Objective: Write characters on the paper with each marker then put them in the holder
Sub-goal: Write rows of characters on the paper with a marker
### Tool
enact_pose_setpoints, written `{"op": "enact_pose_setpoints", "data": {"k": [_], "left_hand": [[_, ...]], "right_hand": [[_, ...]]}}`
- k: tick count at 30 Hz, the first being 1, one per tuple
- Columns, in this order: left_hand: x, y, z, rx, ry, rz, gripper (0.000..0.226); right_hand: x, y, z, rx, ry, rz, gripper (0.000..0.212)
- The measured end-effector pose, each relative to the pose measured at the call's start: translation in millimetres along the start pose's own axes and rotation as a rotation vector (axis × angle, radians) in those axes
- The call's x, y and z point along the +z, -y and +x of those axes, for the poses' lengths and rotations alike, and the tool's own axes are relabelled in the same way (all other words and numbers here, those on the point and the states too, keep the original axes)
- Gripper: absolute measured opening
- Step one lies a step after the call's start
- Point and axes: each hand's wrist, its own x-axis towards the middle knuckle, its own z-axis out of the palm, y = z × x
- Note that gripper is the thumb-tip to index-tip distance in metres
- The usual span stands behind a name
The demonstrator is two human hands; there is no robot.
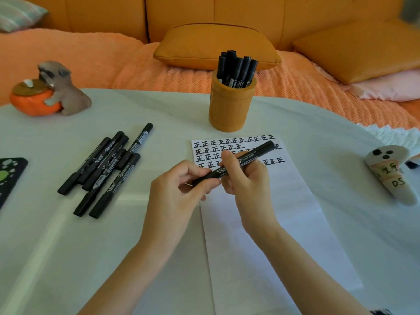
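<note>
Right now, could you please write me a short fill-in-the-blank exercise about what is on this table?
1. Both hands, the left hand and the right hand, hold one black ____ above the paper.
2. The orange holder stands just beyond the paper's ____ edge.
3. The loose markers lie to the ____ of the paper.
4. The dog figurine leans on an ____ bowl.

Missing words: marker; far; left; orange

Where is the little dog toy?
The dog figurine sits at the table's far left corner, hugging an orange pot, beyond the loose markers.
</note>
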Motion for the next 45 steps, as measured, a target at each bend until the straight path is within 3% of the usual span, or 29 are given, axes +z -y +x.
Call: {"op": "enact_pose_setpoints", "data": {"k": [11,19,22,24,28,30,33,37,41,45], "left_hand": [[-2,-1,1,0.009,0.021,-0.016,0.011],[-5,-6,4,0.070,0.014,0.102,0.010],[-9,-7,7,0.072,-0.029,0.104,0.006],[-12,-8,8,0.065,-0.060,0.115,0.004],[-15,-10,10,0.050,-0.083,0.144,0.017],[-14,-11,10,0.056,-0.083,0.169,0.024],[-13,-12,9,0.069,-0.064,0.211,0.028],[-14,-11,8,0.058,-0.056,0.205,0.037],[-17,-9,11,0.045,-0.037,0.158,0.053],[-18,-8,13,0.035,-0.036,0.097,0.046]], "right_hand": [[0,4,-2,0.024,0.041,0.018,0.046],[-3,15,2,0.116,0.113,-0.057,0.049],[-7,18,4,0.198,0.168,-0.192,0.066],[-10,18,3,0.142,0.145,-0.254,0.060],[-16,16,5,-0.263,0.129,-0.426,0.007],[-17,11,8,-0.455,0.192,-0.583,0.016],[-15,2,11,-0.576,0.228,-0.709,0.018],[-12,-2,14,-0.622,0.214,-0.725,0.014],[-14,5,23,-0.508,0.132,-0.603,0.012],[-10,26,44,-0.463,-0.021,-0.443,0.024]]}}
